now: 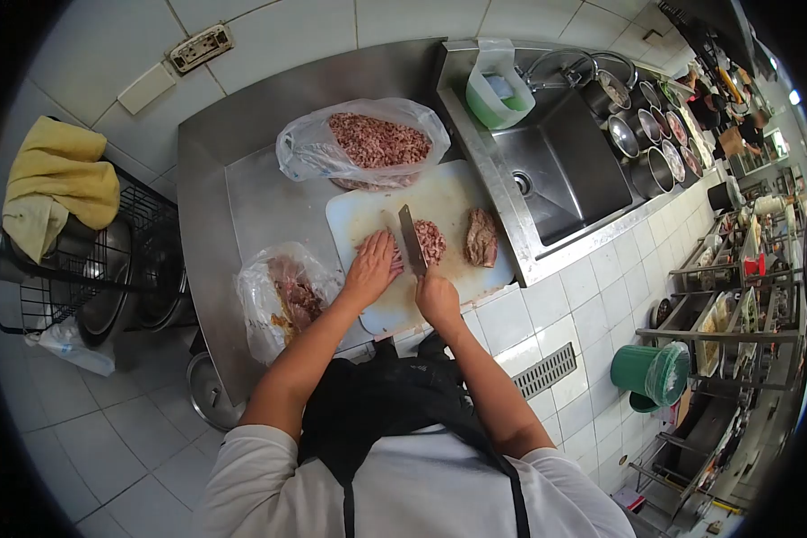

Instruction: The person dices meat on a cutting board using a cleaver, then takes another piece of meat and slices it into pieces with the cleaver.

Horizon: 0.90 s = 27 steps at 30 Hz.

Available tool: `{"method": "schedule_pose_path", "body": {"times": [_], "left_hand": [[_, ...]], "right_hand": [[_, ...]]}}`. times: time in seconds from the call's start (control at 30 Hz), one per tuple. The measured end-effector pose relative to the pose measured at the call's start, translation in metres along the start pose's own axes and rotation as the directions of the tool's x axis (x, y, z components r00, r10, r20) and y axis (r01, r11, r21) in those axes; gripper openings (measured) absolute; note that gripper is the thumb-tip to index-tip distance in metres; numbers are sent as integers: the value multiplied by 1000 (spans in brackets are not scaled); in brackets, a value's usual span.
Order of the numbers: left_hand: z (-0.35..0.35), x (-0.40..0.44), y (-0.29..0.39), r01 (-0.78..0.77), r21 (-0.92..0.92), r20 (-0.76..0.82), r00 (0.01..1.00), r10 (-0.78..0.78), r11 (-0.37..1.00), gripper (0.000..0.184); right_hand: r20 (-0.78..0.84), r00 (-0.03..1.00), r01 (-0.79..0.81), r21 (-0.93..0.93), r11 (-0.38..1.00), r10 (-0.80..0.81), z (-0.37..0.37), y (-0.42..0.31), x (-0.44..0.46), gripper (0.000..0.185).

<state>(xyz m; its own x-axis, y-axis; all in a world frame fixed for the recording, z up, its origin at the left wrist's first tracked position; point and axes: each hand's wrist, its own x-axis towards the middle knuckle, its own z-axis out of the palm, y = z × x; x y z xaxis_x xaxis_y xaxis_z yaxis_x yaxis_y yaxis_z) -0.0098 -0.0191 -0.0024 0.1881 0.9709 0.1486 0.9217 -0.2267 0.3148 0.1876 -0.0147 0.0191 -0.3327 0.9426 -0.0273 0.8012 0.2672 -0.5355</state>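
My right hand (437, 299) is wrapped round the handle of a kitchen knife (411, 235), its broad blade pointing away from me over the cutting board (354, 215). Left of the blade, my left hand (374, 267) holds down a piece of meat (397, 257), mostly hidden under the fingers. Chopped meat (430, 240) lies in a small heap against the blade's right side. Farther right on the board rests a larger browned chunk of meat (481, 238). Beyond the board's far edge, a clear plastic bag (300, 148) holds plenty of chopped meat (377, 141).
Another plastic bag (258, 278) with meat pieces (296, 291) lies left of the board on the steel counter (260, 202). To the right is a sink (556, 166) with a green container (495, 108) at its corner. Several metal pots (652, 170) stand beyond it.
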Motion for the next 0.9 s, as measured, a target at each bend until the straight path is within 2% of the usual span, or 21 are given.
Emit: {"method": "schedule_pose_path", "body": {"times": [0.17, 0.47, 0.67, 0.9], "left_hand": [[-18, -2, 4, 37, -75, 9, 999, -37, 996, 88], [2, -7, 1, 49, -24, -16, 999, -50, 999, 80], [12, -6, 1, 23, 167, 16, 1000, -26, 986, 79], [19, -7, -4, -5, 195, 0, 1000, 5, 981, 78]], "right_hand": [[-19, 997, 68, -8, 998, -69, -13, -9, -16, 16], [66, 998, 13, -48, 999, -9, -22, -24, -30, 14], [74, 997, -4, -80, 997, 10, -18, -26, -26, 13], [128, 992, -2, -34, 999, 6, -8, -23, -15, 18]]}}
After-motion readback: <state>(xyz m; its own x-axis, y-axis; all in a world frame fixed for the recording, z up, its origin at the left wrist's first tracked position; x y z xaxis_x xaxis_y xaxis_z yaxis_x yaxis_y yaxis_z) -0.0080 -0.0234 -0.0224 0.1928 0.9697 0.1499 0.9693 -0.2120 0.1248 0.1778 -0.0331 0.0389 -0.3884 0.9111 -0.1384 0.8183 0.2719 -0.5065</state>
